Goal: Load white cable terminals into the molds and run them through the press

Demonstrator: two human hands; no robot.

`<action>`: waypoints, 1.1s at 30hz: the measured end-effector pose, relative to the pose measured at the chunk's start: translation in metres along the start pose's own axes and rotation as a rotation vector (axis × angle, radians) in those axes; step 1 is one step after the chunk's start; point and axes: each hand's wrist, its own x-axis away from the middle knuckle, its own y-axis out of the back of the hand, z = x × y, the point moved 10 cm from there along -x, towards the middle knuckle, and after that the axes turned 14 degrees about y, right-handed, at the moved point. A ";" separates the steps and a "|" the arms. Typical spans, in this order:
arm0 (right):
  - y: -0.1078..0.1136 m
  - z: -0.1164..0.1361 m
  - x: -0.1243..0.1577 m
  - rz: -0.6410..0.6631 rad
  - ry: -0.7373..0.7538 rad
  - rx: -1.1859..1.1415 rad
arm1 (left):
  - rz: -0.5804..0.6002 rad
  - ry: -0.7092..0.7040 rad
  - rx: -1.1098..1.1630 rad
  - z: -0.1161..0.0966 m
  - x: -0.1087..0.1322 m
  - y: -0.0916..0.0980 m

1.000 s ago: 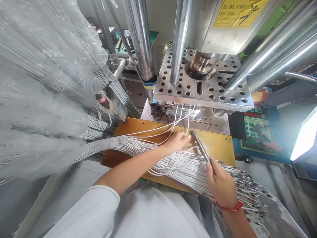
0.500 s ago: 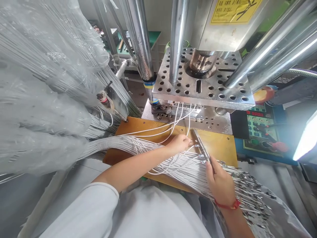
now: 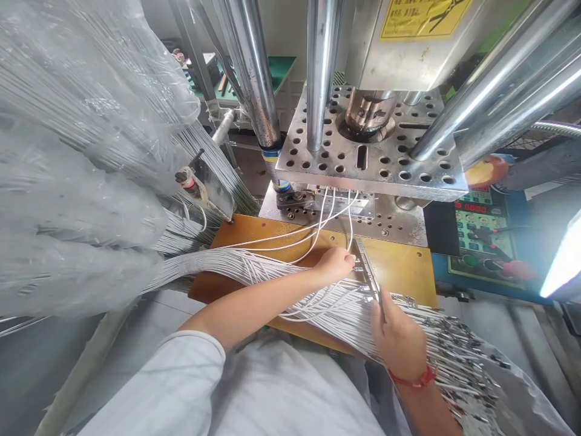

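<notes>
My right hand (image 3: 399, 336) grips the lower end of a narrow metal bar (image 3: 368, 269), which slants up and to the left. Several white cables end in small connectors along the bar's left edge. At the bar's upper part, my left hand (image 3: 336, 265) pinches a cable end; its fingertips cover most of it. Beneath both hands lies a thick bundle of white cables (image 3: 267, 272) across the brown board (image 3: 403, 266). Behind, other white cables run into a metal fixture (image 3: 340, 204) under the press plate (image 3: 372, 163).
Plastic-wrapped cables (image 3: 82, 151) hang at the left. Steel columns (image 3: 318, 79) stand around the press. A control panel (image 3: 481, 230) is at the right, near a bright lamp (image 3: 563, 260). Loose connector ends (image 3: 472, 363) pile up at the lower right.
The right hand and the bar's lower end have shifted slightly left. The left hand has moved slightly right, closer against the bar.
</notes>
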 end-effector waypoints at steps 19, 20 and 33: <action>0.000 0.015 0.009 -0.070 0.118 -0.003 | 0.026 0.046 -0.013 0.003 0.002 -0.003; 0.001 0.016 0.009 -0.077 0.112 0.013 | 0.031 0.048 -0.013 0.003 0.003 -0.003; -0.004 0.013 0.008 0.086 0.023 -0.061 | -0.105 -0.131 -0.305 -0.021 0.027 0.015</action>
